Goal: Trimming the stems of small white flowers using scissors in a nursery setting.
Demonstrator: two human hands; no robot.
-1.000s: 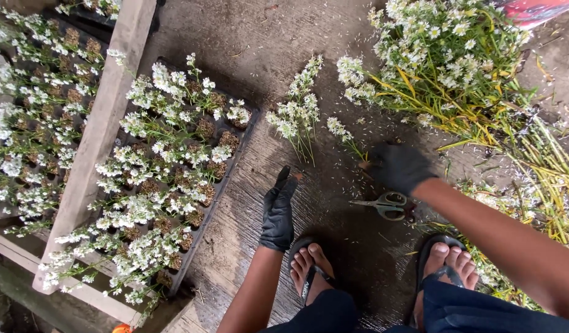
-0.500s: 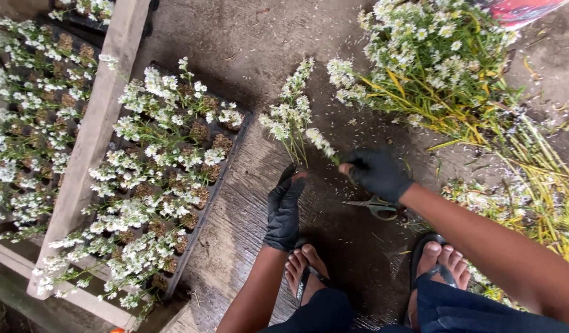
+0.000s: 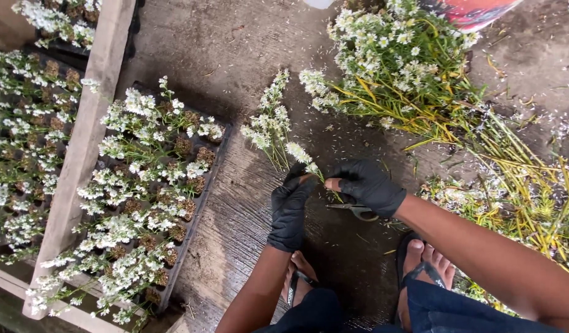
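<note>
Both my hands wear black gloves. My left hand (image 3: 289,208) and my right hand (image 3: 369,185) meet fingertip to fingertip on the stem of a small white flower sprig (image 3: 298,153). The sprig points up and to the left, towards a little pile of cut sprigs (image 3: 269,123) lying on the wet boards. Grey scissors (image 3: 359,211) lie on the boards just under my right hand, and I cannot tell whether the hand touches them.
A black seedling tray (image 3: 198,185) filled with planted white sprigs sits at left, bordered by a wooden beam (image 3: 81,154). A big bundle of long flowering stems (image 3: 414,80) spreads over the upper right. My sandalled feet (image 3: 420,259) are at the bottom.
My right hand has risen off the scissors and moved left, and my left hand has moved up to meet it. Both now pinch a sprig between them.
</note>
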